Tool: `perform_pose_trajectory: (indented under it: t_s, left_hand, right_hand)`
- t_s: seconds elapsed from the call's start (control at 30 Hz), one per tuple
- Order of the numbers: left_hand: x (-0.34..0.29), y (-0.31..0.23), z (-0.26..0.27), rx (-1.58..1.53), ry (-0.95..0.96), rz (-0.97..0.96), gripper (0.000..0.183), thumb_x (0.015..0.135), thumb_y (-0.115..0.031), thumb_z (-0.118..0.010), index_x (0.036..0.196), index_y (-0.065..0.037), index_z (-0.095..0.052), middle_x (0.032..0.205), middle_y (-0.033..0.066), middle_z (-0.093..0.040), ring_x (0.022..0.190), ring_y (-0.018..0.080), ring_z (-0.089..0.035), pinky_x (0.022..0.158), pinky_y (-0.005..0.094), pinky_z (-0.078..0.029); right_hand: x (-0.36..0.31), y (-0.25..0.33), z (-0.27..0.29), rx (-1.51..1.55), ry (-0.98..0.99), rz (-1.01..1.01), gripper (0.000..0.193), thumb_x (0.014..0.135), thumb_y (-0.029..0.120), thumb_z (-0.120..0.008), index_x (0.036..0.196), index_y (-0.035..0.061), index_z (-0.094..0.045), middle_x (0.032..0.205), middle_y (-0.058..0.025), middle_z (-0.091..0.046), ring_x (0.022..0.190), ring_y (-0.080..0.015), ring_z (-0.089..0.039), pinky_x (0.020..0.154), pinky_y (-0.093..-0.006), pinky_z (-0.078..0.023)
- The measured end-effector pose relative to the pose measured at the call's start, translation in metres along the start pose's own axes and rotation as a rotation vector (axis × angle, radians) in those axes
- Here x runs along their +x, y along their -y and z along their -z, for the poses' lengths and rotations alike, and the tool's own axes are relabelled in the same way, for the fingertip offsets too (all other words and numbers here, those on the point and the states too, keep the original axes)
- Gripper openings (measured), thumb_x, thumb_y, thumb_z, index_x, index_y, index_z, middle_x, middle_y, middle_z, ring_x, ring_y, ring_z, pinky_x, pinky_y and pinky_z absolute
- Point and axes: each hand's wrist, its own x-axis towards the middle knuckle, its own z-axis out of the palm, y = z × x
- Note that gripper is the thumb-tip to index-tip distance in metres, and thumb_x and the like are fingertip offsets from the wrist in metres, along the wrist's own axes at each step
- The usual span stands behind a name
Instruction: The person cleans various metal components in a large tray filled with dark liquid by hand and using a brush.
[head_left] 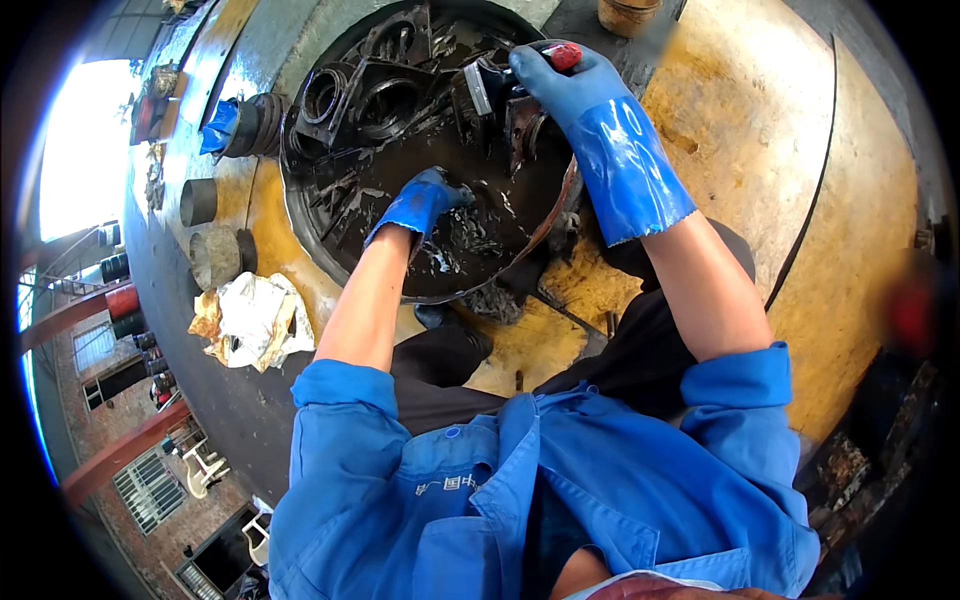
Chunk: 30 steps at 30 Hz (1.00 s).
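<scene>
A wide round basin [292,205] holds dark, oily liquid and several blackened metal parts. My right hand [575,85], in a long blue rubber glove, is closed over the basin's far right side around a flat brush [479,90]. The brush's red handle end [563,56] sticks out above my fist, and its silver band and dark bristles lie toward the metal parts. My left hand [432,197], in a wet blue glove, reaches into the near middle of the basin at the liquid's surface. Its fingers are partly hidden and dark with grime. Ring-shaped metal housings [388,106] lie in the far left of the basin.
Left of the basin, a crumpled whitish rag [262,318] lies near metal cylinders [215,257]. A stack of dark rings [262,125] stands beyond them. A rusty bucket [628,14] sits at far right. Yellowish boards [760,130] cover the floor at right.
</scene>
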Motion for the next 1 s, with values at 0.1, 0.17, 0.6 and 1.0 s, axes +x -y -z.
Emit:
perform_pose_trajectory:
  t_s: [0.1,0.17,0.6,1.0]
  left_hand:
    - [0.013,-0.008,-0.006,0.108,-0.056,0.051,0.070,0.078,-0.043,-0.087,0.135,-0.007,-0.068,0.135,0.0203,-0.068,0.125,0.0345,-0.065,0.106,0.0409,-0.051]
    - [0.024,-0.015,-0.009,0.129,-0.097,0.084,0.077,0.078,-0.046,-0.088,0.139,-0.007,-0.065,0.138,0.0187,-0.067,0.126,0.0327,-0.064,0.107,0.0394,-0.050]
    - [-0.041,-0.083,0.031,-0.539,-0.155,-0.046,0.073,0.078,-0.045,-0.091,0.133,-0.003,-0.069,0.128,0.0159,-0.073,0.119,0.0282,-0.068,0.103,0.0387,-0.051]
    - [0.007,-0.106,-0.030,-0.440,-0.425,-0.162,0.068,0.078,-0.048,-0.090,0.127,-0.005,-0.070,0.119,0.0167,-0.076,0.110,0.0340,-0.072,0.098,0.0414,-0.055]
  right_hand:
    - [0.010,-0.003,0.005,-0.024,-0.048,0.036,0.038,0.090,0.044,-0.077,0.110,0.0120,-0.080,0.088,-0.0055,-0.078,0.082,-0.0138,-0.072,0.083,-0.0311,-0.056]
    - [0.009,-0.003,0.011,-0.022,-0.061,0.048,0.036,0.091,0.042,-0.077,0.110,0.0109,-0.079,0.089,-0.0052,-0.078,0.083,-0.0137,-0.072,0.084,-0.0307,-0.056]
    - [0.021,-0.013,0.002,-0.054,-0.226,0.045,0.025,0.092,0.025,-0.079,0.107,0.0045,-0.079,0.089,-0.0039,-0.076,0.080,-0.0114,-0.070,0.077,-0.0284,-0.058]
    - [0.020,-0.002,0.026,0.039,-0.130,0.050,0.036,0.098,0.030,-0.075,0.122,0.0039,-0.075,0.107,-0.0044,-0.076,0.097,-0.0126,-0.068,0.091,-0.0293,-0.053]
